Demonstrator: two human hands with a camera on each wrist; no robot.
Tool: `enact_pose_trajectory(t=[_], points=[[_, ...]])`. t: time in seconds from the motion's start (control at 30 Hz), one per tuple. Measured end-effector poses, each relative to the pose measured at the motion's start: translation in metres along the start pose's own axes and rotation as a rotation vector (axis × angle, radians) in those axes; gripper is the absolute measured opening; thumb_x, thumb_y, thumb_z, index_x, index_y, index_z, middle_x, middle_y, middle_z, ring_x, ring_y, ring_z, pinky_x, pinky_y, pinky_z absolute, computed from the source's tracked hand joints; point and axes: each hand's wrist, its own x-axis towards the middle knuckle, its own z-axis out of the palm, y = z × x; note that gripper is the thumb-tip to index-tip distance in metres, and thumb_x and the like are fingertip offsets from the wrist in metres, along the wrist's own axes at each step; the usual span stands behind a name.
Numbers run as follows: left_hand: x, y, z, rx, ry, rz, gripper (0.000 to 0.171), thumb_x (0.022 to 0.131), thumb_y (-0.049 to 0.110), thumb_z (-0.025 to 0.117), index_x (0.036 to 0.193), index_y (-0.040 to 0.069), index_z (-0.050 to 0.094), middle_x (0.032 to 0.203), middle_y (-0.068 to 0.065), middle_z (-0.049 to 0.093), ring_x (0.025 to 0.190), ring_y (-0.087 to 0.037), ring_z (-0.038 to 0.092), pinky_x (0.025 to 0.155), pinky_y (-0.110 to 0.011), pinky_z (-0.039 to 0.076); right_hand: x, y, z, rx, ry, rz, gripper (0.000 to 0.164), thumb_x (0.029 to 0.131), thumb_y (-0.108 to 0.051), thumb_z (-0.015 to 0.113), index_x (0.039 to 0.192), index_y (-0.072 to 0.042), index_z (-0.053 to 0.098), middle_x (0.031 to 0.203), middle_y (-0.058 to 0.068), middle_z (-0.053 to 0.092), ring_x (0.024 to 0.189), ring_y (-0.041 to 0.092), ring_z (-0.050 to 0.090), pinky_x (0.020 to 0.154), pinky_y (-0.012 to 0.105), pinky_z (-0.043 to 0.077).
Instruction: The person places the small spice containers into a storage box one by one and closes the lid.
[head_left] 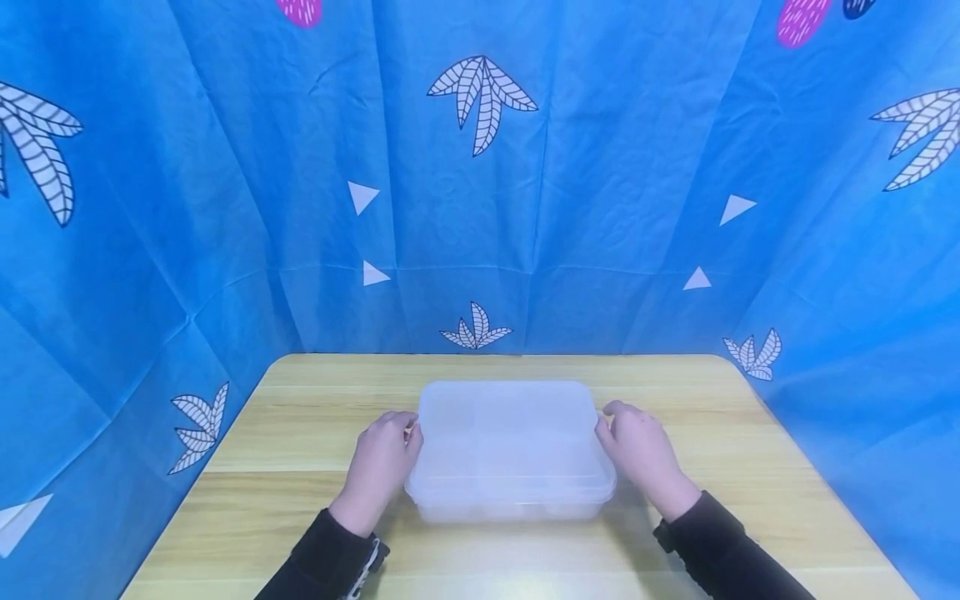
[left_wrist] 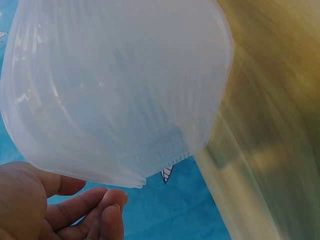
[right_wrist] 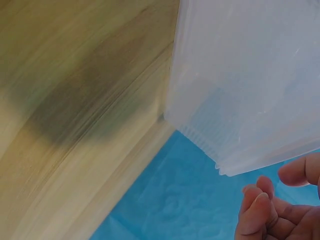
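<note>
A translucent white plastic container [head_left: 510, 442] with a lid [head_left: 506, 417] sits on the wooden table. My left hand [head_left: 384, 454] is at its left side, the thumb close against the lid's rim. On the opposite side my right hand [head_left: 641, 446] mirrors it, with the thumb by the rim. In the left wrist view, the loosely bent fingers [left_wrist: 111, 205] stay apart from the container [left_wrist: 125, 90]. The right wrist view likewise shows bent fingers [right_wrist: 257, 210] off the container wall [right_wrist: 250, 85]. Whether either thumb presses the rim is hard to tell. Faint shapes inside are too blurred to name.
The light wooden table [head_left: 277, 500] has rounded far corners. A blue patterned cloth [head_left: 600, 167] hangs behind it and along both sides. Dark sleeves [head_left: 326, 554] cover both forearms.
</note>
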Motion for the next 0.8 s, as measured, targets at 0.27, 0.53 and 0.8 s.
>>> enact_pose_trajectory(t=[0.27, 0.53, 0.8], points=[[-0.0002, 0.0002, -0.0002, 0.002, 0.001, -0.001, 0.024, 0.094, 0.008, 0.062, 0.111, -0.007, 0.071, 0.103, -0.021, 0.071, 0.082, -0.027, 0.071, 0.073, -0.041, 0.060, -0.0005, 0.0005, 0.0010, 0.003, -0.006, -0.004, 0.030, 0.097, -0.015, 0.057, 0.112, 0.009, 0.067, 0.058, 0.000, 0.051, 0.052, 0.014, 0.046, 0.058, 0.037, 0.051], [-0.0005, -0.0002, -0.0007, 0.003, -0.015, -0.014, 0.024, 0.095, 0.008, 0.062, 0.111, -0.007, 0.071, 0.104, -0.021, 0.071, 0.083, -0.027, 0.071, 0.073, -0.041, 0.060, -0.0010, 0.0006, 0.0027, 0.008, -0.002, -0.010, 0.028, 0.096, -0.013, 0.057, 0.110, 0.009, 0.067, 0.067, 0.006, 0.060, 0.056, 0.015, 0.050, 0.064, 0.042, 0.055], [-0.0002, 0.0011, 0.0006, 0.003, -0.024, -0.008, 0.024, 0.095, 0.008, 0.061, 0.111, -0.006, 0.071, 0.107, -0.021, 0.071, 0.086, -0.029, 0.071, 0.075, -0.042, 0.060, -0.0008, -0.0021, 0.0038, 0.030, -0.045, 0.018, 0.031, 0.097, -0.015, 0.055, 0.114, 0.010, 0.065, 0.061, 0.000, 0.053, 0.054, 0.014, 0.048, 0.062, 0.039, 0.053]])
